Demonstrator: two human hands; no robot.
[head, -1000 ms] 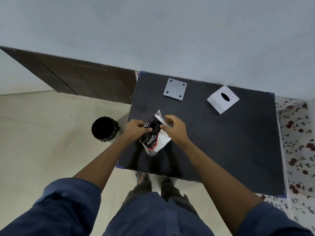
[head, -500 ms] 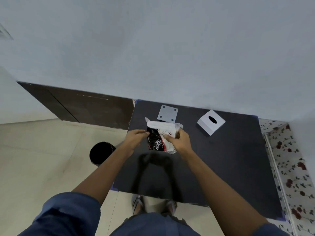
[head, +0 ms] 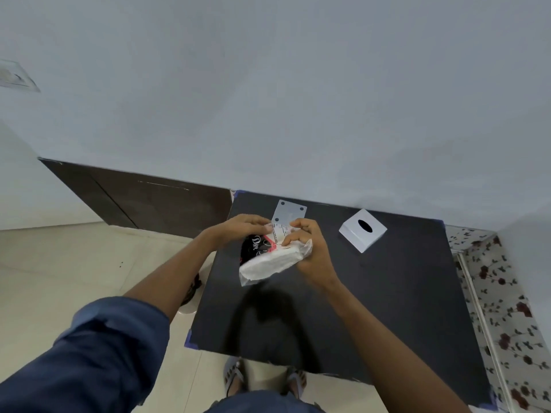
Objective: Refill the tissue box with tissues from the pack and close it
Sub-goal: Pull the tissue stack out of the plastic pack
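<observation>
While the black table (head: 387, 308) carries only two small things along its far edge, the work happens above it. The white tissue box (head: 362, 231) sits by the far right corner, slot up, and its flat base plate (head: 289, 210) lies off it near the far left corner. Over the table's left side, both hands hold the pack (head: 269, 257) clear of the surface. The left hand (head: 241, 229) and the right hand (head: 310, 251) each pinch the far end of its wrapper, fingers clamped on the film. It looks light, soft and squashy, the plastic slippery; gripping the stack by its long sides should keep the tissues together.
</observation>
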